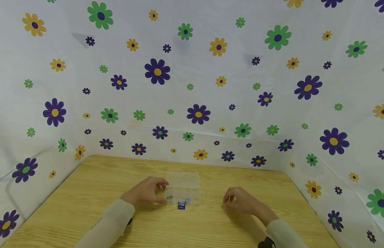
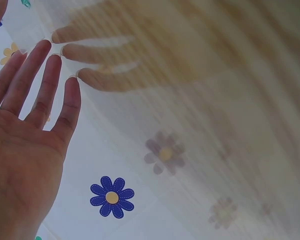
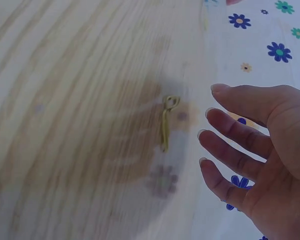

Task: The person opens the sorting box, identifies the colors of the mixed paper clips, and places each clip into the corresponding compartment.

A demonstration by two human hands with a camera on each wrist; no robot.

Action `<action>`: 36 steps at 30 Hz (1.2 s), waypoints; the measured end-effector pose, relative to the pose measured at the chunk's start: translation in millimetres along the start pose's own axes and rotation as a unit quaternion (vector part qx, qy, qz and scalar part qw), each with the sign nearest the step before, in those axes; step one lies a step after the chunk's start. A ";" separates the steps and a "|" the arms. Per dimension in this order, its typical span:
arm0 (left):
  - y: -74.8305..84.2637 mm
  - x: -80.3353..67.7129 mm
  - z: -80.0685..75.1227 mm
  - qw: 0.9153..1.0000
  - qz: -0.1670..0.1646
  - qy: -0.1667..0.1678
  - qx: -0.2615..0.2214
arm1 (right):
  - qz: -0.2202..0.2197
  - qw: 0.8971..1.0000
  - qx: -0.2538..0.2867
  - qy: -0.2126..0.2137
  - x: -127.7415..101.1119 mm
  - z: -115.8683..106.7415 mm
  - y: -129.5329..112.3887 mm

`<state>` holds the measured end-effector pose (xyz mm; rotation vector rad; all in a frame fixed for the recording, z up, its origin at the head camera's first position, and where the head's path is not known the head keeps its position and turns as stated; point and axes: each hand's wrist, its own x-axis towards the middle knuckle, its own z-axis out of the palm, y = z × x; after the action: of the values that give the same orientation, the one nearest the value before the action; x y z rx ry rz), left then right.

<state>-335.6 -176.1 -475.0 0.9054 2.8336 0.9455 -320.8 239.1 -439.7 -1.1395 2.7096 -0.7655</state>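
A clear plastic compartment box (image 1: 182, 193) lies on the table, its lid (image 1: 183, 179) raised at the back. Small green pieces (image 1: 169, 198) show in its front left compartment and yellow ones (image 1: 195, 199) at the front right. My left hand (image 1: 148, 190) is at the box's left side, thumb and fingertips right at its edge. In the left wrist view the fingers of that hand (image 2: 32, 120) are straight. To the right of the box, my right hand (image 1: 241, 200) hovers with relaxed fingers and holds nothing. Near it lies a thin yellow looped piece (image 3: 165, 125), like a twisted band.
A small blue clip-like piece (image 1: 181, 205) is at the box's front edge. The wooden table (image 1: 117, 168) ends at flower-printed white sheeting (image 1: 173, 96) at the back and both sides.
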 end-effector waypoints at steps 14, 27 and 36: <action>-2.1 1.8 1.3 1.000 -0.003 0.000 -0.002 | 0.030 0.999 -0.013 -0.029 -18.0 0.1 13.2; -1.5 1.2 0.7 1.000 0.004 0.000 0.002 | 0.018 0.999 -0.008 -0.033 -20.9 0.2 7.2; 2.0 -0.1 -0.5 1.000 0.003 -0.005 -0.004 | 0.020 0.999 -0.001 -0.035 -19.1 2.4 10.4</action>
<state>-334.6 -175.1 -473.4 0.9145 2.8195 0.9487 -313.2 257.5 -448.7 -1.0871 2.6670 -0.7041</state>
